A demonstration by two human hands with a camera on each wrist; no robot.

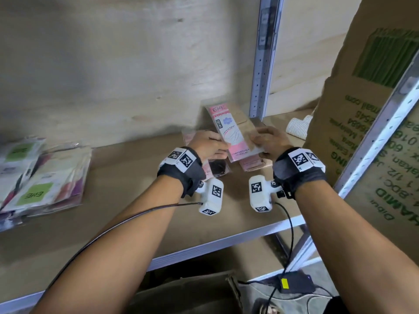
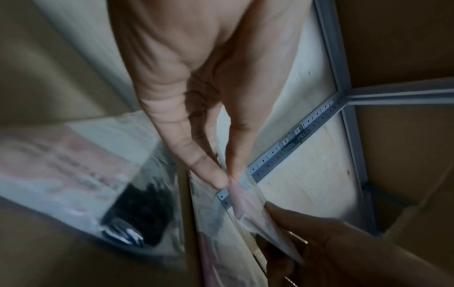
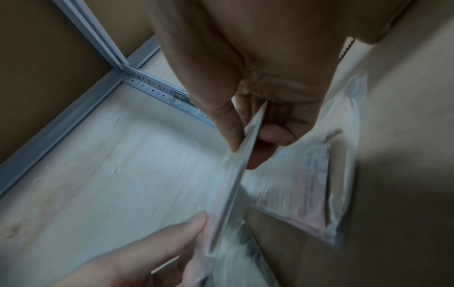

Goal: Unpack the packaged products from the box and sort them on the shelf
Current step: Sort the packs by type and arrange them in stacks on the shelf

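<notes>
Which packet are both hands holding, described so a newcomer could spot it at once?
Find the grey upright post at the back of the brown shelf. Just left of its foot, the left hand and right hand pinch the pink packet. Unlike the flat packets beneath, it is raised and tilted, its ENE label facing the camera.

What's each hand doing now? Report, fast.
Left hand: pinching the pink packet at its left edge.
Right hand: pinching the same pink packet's right edge.

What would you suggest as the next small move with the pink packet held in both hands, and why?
Probably lower the pink packet flat onto the pink packets lying under it on the shelf. The left hand and right hand pinch its side edges just above them, and the green-labelled packets lie apart at left.
</notes>
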